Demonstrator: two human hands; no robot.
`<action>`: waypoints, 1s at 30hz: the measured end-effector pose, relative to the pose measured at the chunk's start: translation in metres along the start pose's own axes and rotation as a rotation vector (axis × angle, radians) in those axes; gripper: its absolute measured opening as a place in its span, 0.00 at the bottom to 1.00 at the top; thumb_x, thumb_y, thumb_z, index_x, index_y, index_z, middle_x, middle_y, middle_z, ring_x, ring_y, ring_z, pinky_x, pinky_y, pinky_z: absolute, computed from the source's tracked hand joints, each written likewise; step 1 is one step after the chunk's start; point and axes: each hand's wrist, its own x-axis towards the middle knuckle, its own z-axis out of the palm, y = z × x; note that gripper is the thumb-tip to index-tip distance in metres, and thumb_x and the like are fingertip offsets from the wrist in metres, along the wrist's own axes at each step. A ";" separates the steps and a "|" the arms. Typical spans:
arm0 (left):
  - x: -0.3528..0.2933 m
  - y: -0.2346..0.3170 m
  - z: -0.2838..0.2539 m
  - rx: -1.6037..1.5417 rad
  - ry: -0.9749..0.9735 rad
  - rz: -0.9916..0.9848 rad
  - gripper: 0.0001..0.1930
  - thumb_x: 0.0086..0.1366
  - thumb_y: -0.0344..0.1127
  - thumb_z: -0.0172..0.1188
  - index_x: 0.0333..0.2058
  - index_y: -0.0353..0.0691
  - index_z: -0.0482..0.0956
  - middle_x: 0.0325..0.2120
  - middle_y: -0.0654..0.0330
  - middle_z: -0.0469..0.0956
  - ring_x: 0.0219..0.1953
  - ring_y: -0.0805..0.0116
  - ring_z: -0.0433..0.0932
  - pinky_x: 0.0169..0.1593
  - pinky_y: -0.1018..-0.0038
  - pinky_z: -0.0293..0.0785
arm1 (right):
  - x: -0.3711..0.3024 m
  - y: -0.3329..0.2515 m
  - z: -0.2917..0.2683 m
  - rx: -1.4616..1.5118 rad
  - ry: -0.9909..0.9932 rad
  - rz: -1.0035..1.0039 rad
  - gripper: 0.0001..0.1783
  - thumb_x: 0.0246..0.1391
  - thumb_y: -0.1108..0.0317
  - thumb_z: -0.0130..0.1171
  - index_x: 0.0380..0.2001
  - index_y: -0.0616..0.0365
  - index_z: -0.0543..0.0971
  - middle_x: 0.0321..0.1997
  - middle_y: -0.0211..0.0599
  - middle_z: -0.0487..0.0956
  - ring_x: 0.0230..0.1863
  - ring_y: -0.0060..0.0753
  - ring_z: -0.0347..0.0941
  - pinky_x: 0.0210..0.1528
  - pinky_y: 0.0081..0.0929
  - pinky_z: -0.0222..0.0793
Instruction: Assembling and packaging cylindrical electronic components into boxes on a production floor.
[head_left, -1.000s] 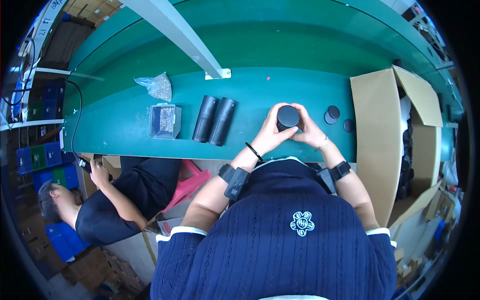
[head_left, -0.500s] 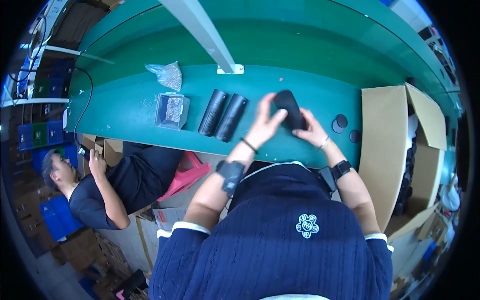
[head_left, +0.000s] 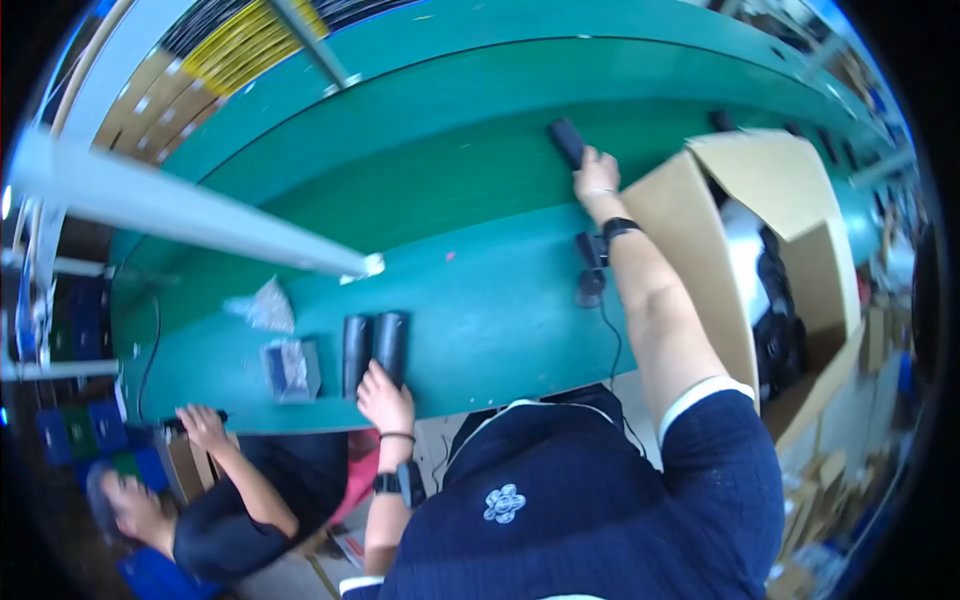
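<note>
My right hand [head_left: 598, 174] reaches far across the green bench, its fingers closed around the near end of a black cylinder [head_left: 567, 143]. The cylinder lies along the darker green strip, tilted away to the left. Nearer to me, my left hand [head_left: 385, 398] has its fingers wrapped on the near end of a second black cylinder [head_left: 391, 338]. Just left of that one lies a third black cylinder [head_left: 356, 350], parallel and almost touching. Small round black discs [head_left: 590, 287] rest beside my right forearm.
A clear bin [head_left: 291, 370] of small grey pieces stands left of the cylinders, with a plastic bag [head_left: 268, 306] of similar pieces behind it. An open cardboard box [head_left: 690, 240] with black items is at right. A grey post [head_left: 210, 205] crosses the left. A co-worker [head_left: 245, 515] sits at lower left.
My right hand has carried a black cylinder from the near bench to the far green strip. My left hand has left that cylinder and moved to the pair on the left. The view has shifted right.
</note>
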 end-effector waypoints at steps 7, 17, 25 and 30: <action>0.016 0.026 -0.073 -0.803 0.039 0.118 0.31 0.46 0.29 0.70 0.50 0.36 0.66 0.42 0.51 0.72 0.46 0.58 0.73 0.50 0.67 0.70 | -0.125 -0.028 -0.205 0.434 -0.143 -0.182 0.11 0.50 0.65 0.60 0.31 0.62 0.81 0.25 0.45 0.80 0.29 0.41 0.78 0.35 0.34 0.72; 0.064 0.104 -0.047 -1.441 -0.273 0.425 0.34 0.45 0.31 0.75 0.51 0.38 0.68 0.44 0.61 0.74 0.48 0.69 0.73 0.53 0.70 0.69 | -0.106 0.307 -0.238 -0.264 -0.553 0.343 0.18 0.53 0.59 0.57 0.22 0.67 0.79 0.20 0.46 0.79 0.18 0.36 0.76 0.25 0.34 0.74; 0.036 0.094 -0.048 -2.093 -0.523 0.142 0.24 0.62 0.31 0.61 0.56 0.39 0.65 0.48 0.60 0.71 0.52 0.65 0.71 0.55 0.65 0.68 | -0.085 0.347 -0.188 -0.041 -0.415 0.534 0.13 0.42 0.69 0.66 0.32 0.63 0.80 0.20 0.39 0.78 0.15 0.29 0.74 0.14 0.29 0.68; 0.024 0.097 -0.056 -2.262 -0.612 -0.030 0.22 0.65 0.42 0.59 0.54 0.39 0.66 0.46 0.57 0.72 0.52 0.60 0.72 0.55 0.57 0.69 | -0.078 0.371 -0.181 -0.029 -0.326 0.435 0.09 0.41 0.74 0.63 0.30 0.60 0.80 0.19 0.38 0.78 0.14 0.27 0.73 0.13 0.28 0.66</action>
